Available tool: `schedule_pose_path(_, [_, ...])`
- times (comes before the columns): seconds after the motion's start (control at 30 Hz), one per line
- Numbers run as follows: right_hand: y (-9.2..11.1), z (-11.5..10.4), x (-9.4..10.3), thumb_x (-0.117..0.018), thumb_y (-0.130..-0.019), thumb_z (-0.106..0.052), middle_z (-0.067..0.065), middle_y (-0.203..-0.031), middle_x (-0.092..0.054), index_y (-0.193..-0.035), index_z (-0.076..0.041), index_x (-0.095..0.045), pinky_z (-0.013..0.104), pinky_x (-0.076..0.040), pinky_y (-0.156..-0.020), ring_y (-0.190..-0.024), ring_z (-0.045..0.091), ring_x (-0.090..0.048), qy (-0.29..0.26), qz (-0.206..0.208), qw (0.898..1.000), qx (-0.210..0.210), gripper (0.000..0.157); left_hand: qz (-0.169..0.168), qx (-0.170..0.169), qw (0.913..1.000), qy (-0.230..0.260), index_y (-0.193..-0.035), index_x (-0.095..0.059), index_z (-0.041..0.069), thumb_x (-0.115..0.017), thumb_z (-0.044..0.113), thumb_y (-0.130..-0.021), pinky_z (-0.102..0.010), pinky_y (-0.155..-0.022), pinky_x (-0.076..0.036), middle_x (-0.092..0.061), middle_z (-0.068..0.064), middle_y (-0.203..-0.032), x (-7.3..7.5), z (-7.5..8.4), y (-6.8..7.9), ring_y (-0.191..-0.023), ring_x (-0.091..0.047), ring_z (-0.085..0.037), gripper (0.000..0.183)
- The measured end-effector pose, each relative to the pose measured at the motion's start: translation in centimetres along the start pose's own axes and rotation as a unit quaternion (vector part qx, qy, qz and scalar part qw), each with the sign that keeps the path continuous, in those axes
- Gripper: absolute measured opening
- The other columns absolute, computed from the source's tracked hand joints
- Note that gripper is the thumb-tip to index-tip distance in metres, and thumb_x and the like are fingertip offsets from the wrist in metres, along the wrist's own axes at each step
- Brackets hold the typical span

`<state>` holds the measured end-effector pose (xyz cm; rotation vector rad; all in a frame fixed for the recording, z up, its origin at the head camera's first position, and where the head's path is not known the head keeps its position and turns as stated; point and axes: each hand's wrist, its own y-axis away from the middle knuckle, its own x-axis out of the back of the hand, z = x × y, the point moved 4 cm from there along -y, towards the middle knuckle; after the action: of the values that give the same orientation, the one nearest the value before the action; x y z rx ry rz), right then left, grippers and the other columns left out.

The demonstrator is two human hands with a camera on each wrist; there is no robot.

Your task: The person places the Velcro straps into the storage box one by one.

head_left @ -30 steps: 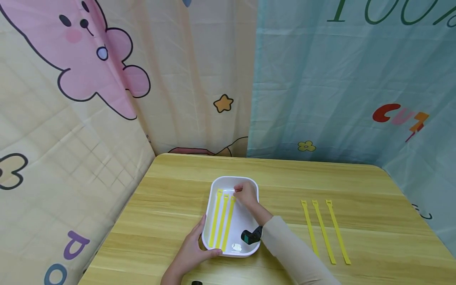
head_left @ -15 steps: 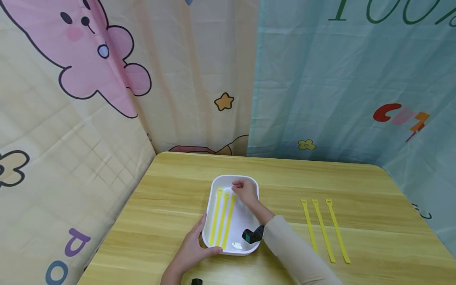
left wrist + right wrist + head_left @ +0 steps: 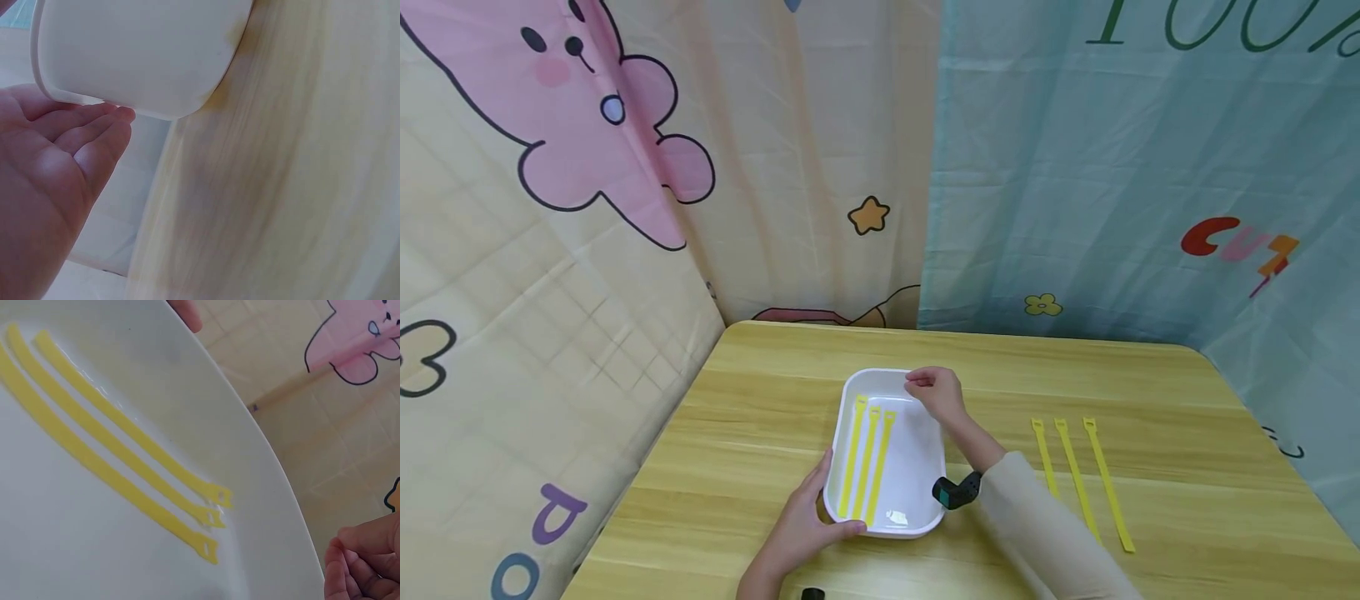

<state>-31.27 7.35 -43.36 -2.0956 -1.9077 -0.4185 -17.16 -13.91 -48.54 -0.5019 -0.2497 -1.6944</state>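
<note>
In the head view a white rectangular tray point(image 3: 913, 487) rests on the table. Three yellow hook-and-loop cable straps point(image 3: 865, 467) lie side by side along its left part, slotted ends toward the far side. My left hand point(image 3: 801, 529) grips the near left corner, thumb over the rim and fingers along the outer wall; the left wrist view shows those fingers against the tray's wall point(image 3: 137, 56). Over the far right rim hovers my right hand point(image 3: 937, 393), fingers loosely curled, thumb near the index fingertip. The right wrist view shows nothing held in that hand point(image 3: 365, 559).
Three more yellow straps point(image 3: 1105, 479) lie on the wooden table point(image 3: 1000, 375) right of the tray; my right forearm partly covers some. A black wrist camera point(image 3: 957, 492) sits on my right wrist. Printed curtains point(image 3: 1037, 167) hang behind the table.
My right hand has moved from inside the tray, by the rightmost strap's slotted end, up and right to the far rim. The left hand and tray stay put.
</note>
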Motion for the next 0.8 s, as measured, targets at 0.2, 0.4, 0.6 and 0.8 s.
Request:
schedule_pose_path(0.2, [0.2,-0.1,1.0,-0.068,-0.082,-0.008,0.008,-0.087,-0.064,-0.098,-0.001,-0.069,0.03,-0.052,-0.073,-0.08,0.022,-0.058,-0.006,0.001,1.0,-0.009,0.018,0.0,-0.001,1.0,0.0,-0.145,-0.021,0.002,-0.085,0.039,-0.06,-0.047,-0.105,-0.018,-0.025,-0.016,-0.146,0.0,-0.1,0.0,-0.133,-0.023,-0.03,0.112])
schedule_pose_path(0.4, [0.1,0.3,2.0,-0.069,-0.082,-0.006,0.01,-0.088,-0.065,-0.098,0.002,-0.069,0.031,-0.052,-0.073,-0.081,0.022,-0.059,-0.019,-0.005,1.0,0.002,0.018,-0.001,0.0,1.0,0.0,-0.145,-0.021,0.001,-0.085,0.038,-0.06,-0.048,-0.105,-0.018,-0.025,-0.017,-0.146,0.0,0.0,0.0,-0.132,-0.023,-0.032,0.112])
schedule_pose_path(0.6, [0.0,1.1,3.2,-0.068,-0.082,-0.007,0.01,-0.087,-0.065,-0.097,0.002,-0.069,0.029,-0.052,-0.07,-0.08,0.022,-0.059,-0.017,0.003,1.0,-0.003,0.017,-0.002,0.004,1.0,-0.001,-0.145,-0.021,0.001,-0.085,0.038,-0.06,-0.049,-0.105,-0.017,-0.025,-0.018,-0.146,0.0,0.0,0.1,-0.132,-0.023,-0.032,0.113])
schedule_pose_path(0.8, [0.1,2.2,4.3,-0.067,-0.083,-0.007,0.012,-0.089,-0.065,-0.098,0.004,-0.068,0.03,-0.052,-0.07,-0.082,0.024,-0.059,-0.011,0.005,1.0,-0.001,0.018,-0.003,0.007,1.0,-0.004,-0.145,-0.021,0.0,-0.085,0.038,-0.06,-0.049,-0.105,-0.018,-0.025,-0.019,-0.146,0.0,0.1,0.1,-0.132,-0.023,-0.033,0.113])
